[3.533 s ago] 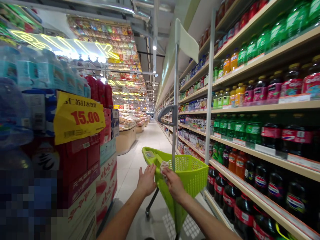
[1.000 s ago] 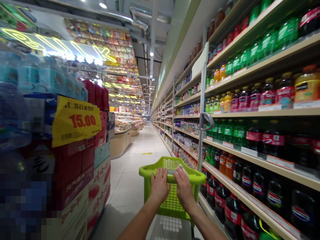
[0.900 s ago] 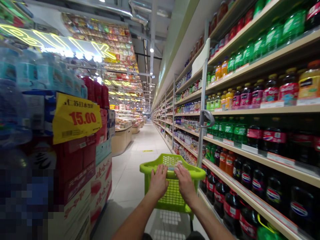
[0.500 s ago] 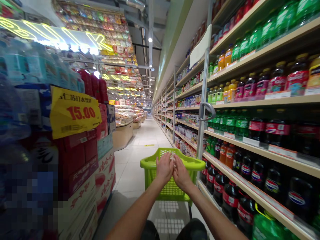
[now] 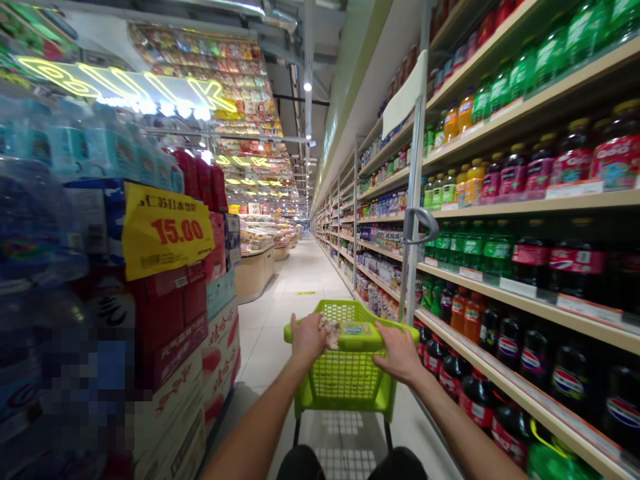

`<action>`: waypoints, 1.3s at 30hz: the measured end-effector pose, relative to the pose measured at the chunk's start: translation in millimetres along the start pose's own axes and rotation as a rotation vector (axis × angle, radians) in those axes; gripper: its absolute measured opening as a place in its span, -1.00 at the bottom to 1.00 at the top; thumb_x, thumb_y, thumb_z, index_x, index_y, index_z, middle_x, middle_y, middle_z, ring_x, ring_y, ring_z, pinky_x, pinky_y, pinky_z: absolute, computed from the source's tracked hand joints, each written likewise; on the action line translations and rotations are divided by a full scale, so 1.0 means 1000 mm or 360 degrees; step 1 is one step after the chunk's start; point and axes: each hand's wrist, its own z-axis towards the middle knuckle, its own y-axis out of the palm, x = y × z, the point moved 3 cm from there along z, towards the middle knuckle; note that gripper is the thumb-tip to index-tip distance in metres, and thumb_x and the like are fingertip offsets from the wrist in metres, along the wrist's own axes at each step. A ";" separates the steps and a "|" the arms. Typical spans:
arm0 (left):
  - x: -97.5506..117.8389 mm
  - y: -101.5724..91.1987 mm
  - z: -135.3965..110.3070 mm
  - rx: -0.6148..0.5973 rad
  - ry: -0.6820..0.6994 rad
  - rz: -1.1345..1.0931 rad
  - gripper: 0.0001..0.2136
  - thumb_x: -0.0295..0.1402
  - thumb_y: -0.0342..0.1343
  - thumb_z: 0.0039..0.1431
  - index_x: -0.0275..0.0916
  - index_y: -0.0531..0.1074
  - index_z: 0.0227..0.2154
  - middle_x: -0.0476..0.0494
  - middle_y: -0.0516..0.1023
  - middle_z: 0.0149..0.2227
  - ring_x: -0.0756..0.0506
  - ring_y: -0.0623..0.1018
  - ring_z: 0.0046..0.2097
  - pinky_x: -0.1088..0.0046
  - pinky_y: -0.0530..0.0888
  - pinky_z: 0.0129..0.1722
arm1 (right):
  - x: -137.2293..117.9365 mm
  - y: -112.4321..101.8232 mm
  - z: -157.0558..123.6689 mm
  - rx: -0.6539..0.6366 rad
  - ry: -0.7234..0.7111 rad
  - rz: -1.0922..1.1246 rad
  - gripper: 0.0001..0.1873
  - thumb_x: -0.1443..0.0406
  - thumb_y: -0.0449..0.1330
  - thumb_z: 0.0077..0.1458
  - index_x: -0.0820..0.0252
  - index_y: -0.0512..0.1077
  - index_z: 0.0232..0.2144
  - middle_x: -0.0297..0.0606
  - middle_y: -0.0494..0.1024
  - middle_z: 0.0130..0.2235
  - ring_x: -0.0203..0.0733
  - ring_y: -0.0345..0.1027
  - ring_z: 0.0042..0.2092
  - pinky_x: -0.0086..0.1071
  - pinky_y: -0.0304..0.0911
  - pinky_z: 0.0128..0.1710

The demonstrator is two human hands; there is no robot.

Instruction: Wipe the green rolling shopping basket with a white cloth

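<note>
One crumpled cloth (image 5: pixel 331 333), held in the person's left grip (image 5: pixel 307 338), on the handle (image 5: pixel 361 343) of one green cart (image 5: pixel 349 377). Right grip (image 5: pixel 400 353): clasped round handle's opposite end. Step, I judge: wiping; next calls for pressing cloth toward right grip.

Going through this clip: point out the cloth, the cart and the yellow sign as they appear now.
Cloth (image 5: pixel 331 333): head view, its crumpled middle.
Cart (image 5: pixel 345 375): head view, the near basket wall.
Yellow sign (image 5: pixel 175 231): head view, its printed price.

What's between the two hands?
In the head view, a crumpled cloth at the left hand, then the cart's rim with a label, up to the right hand.
</note>
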 end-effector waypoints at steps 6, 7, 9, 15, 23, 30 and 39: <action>0.012 0.007 -0.004 0.0006 0.0053 0.0005 -0.74 -0.29 -0.13 0.11 -0.18 0.37 -0.19 -0.11 0.50 -0.14 -0.13 0.42 -0.07 0.03 0.03 0.13 | -0.012 0.009 -0.004 0.0172 0.0044 -0.0033 -0.31 0.23 0.11 -0.14 0.24 0.13 0.10 -0.07 0.37 -0.01 0.01 0.15 0.02 0.03 -0.30 0.11; 0.022 0.013 -0.006 0.0007 0.0102 0.0000 -0.71 -0.24 -0.09 0.08 -0.19 0.35 -0.15 -0.14 0.47 -0.09 -0.15 0.39 -0.02 0.04 0.02 0.13 | -0.013 0.009 -0.005 0.0179 0.0043 -0.0043 -0.30 0.23 0.11 -0.14 0.26 0.12 0.11 -0.06 0.36 -0.01 0.02 0.15 0.02 0.03 -0.29 0.11; 0.030 0.021 -0.008 -0.0024 0.0208 -0.0013 -0.64 -0.22 -0.03 0.05 -0.21 0.31 -0.08 -0.18 0.40 0.00 -0.15 0.31 0.07 0.07 0.02 0.14 | -0.012 0.008 -0.005 0.0180 0.0035 -0.0063 -0.30 0.24 0.10 -0.13 0.28 0.11 0.11 -0.06 0.36 -0.01 0.02 0.15 0.03 0.01 -0.27 0.11; -0.038 -0.001 -0.011 0.0049 0.0271 0.0045 -0.66 -0.37 -0.16 0.13 -0.11 0.25 -0.02 -0.06 0.39 0.04 -0.07 0.36 0.05 0.07 -0.14 0.19 | -0.010 0.009 -0.005 0.0203 0.0023 -0.0091 -0.31 0.28 0.09 -0.13 0.24 0.11 0.11 -0.09 0.36 -0.01 -0.02 0.15 0.03 -0.02 -0.27 0.12; -0.018 0.018 -0.019 0.0180 0.0325 0.0084 -0.67 -0.38 -0.17 0.16 -0.12 0.26 -0.02 -0.06 0.36 0.06 -0.09 0.33 0.09 0.06 -0.12 0.19 | -0.030 0.015 -0.006 0.0268 0.0000 -0.0024 -0.31 0.32 0.07 -0.16 0.25 0.11 0.11 -0.08 0.36 -0.02 0.00 0.14 0.02 -0.01 -0.27 0.11; -0.061 -0.008 -0.008 0.0347 -0.0094 0.0119 -0.67 -0.39 -0.23 0.17 -0.18 0.28 -0.04 -0.16 0.44 -0.02 -0.16 0.42 -0.01 -0.07 -0.16 0.15 | -0.024 0.016 -0.009 0.0324 -0.0101 -0.0052 -0.32 0.41 0.02 -0.20 0.26 0.16 0.08 -0.12 0.36 -0.01 -0.08 0.13 0.04 -0.09 -0.22 0.13; 0.031 0.021 -0.010 -0.0043 0.0619 0.0045 -0.69 -0.40 -0.14 0.14 -0.06 0.26 -0.05 -0.03 0.37 0.06 -0.07 0.36 0.05 0.02 -0.15 0.19 | -0.018 0.015 -0.010 0.0318 -0.0137 -0.0088 -0.34 0.45 -0.01 -0.19 0.24 0.19 0.06 -0.14 0.37 0.00 -0.10 0.13 0.05 -0.11 -0.19 0.11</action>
